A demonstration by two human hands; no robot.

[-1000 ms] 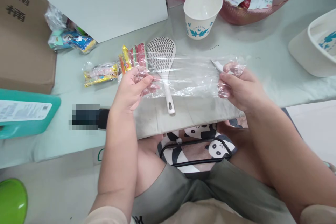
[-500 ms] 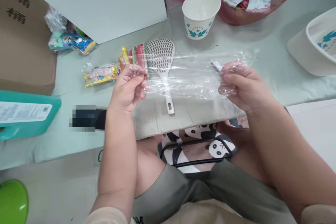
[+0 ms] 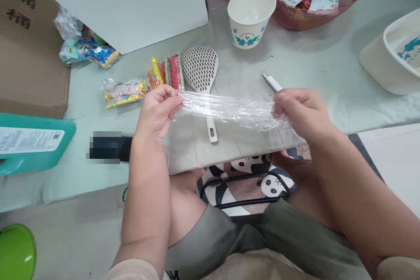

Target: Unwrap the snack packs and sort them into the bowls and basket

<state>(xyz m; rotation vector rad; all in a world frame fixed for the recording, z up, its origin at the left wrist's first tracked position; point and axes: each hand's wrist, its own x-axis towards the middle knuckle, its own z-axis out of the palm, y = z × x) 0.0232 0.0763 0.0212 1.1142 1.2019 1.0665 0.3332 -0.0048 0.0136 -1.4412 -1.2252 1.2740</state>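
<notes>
A clear plastic bag [image 3: 226, 109], or a similar wrapper, is stretched sideways between my two hands and gathered into a narrow band. My left hand [image 3: 160, 107] pinches one end of it, close to some small snack packets [image 3: 167, 72]. At the other end my right hand [image 3: 300, 111] is closed in a fist around the bunched plastic. Behind the plastic lies a white slotted skimmer [image 3: 201, 68], its handle pointing toward me. A small white utility knife [image 3: 271, 81] lies just beyond my right hand, its near end hidden by the fingers.
A white paper cup [image 3: 251, 17] and a pink bowl [image 3: 311, 19] of packets stand at the back. To the right is a white container [image 3: 377, 63]. A white box [image 3: 157, 4], a brown carton [image 3: 33, 61], a teal jug [image 3: 62, 140] and a dark, blurred-out object [image 3: 126, 148] occupy the left.
The plastic was spread wide and is now drawn into a narrower, lower band. My right hand has tightened from a loose pinch to a fist and uncovered more of the utility knife.
</notes>
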